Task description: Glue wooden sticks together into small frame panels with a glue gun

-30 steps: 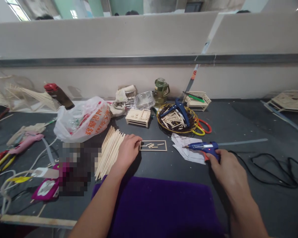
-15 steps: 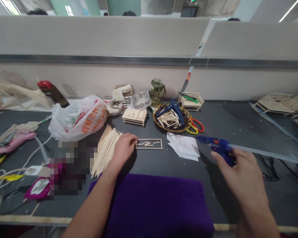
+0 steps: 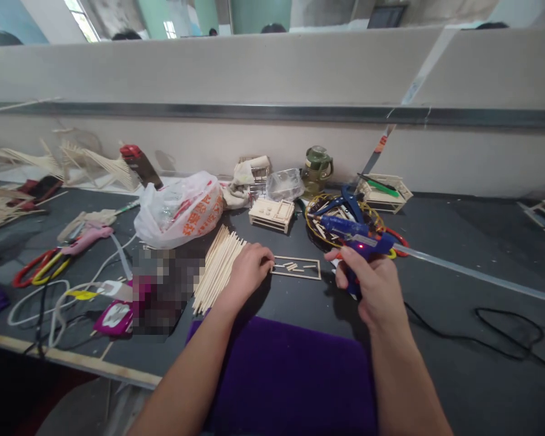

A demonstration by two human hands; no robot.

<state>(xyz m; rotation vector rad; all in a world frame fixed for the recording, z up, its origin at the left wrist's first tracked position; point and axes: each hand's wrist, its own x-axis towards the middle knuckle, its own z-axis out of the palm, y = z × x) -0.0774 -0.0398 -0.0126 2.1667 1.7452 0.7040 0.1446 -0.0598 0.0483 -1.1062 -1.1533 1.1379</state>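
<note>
My right hand [image 3: 378,284] is wrapped around the grip of a blue hot glue gun [image 3: 358,233]. Its nozzle points left and slightly up, and a long clear glue stick [image 3: 476,274] trails from its back. A red light glows on its side. My left hand [image 3: 252,267] pinches the left end of a small flat wooden stick frame [image 3: 300,277] on the dark table. Several short stick pieces [image 3: 293,266] lie inside that frame. Beside my left wrist is a bundle of long thin wooden sticks [image 3: 218,266]. The glue gun is held above and right of the frame.
A purple cloth [image 3: 286,375] covers the near edge of the dark table [image 3: 472,254]. Behind are a plastic bag [image 3: 177,212], a small stick model [image 3: 271,215], a green jug [image 3: 318,169] and a basket [image 3: 315,227] of stick pieces. Cables and a pink-handled tool [image 3: 88,237] lie left.
My right hand has brought the glue gun leftward, closer to the frame, its nozzle now tilted up in front of the basket. My left hand stays at the frame's end. The view has turned right-to-left.
</note>
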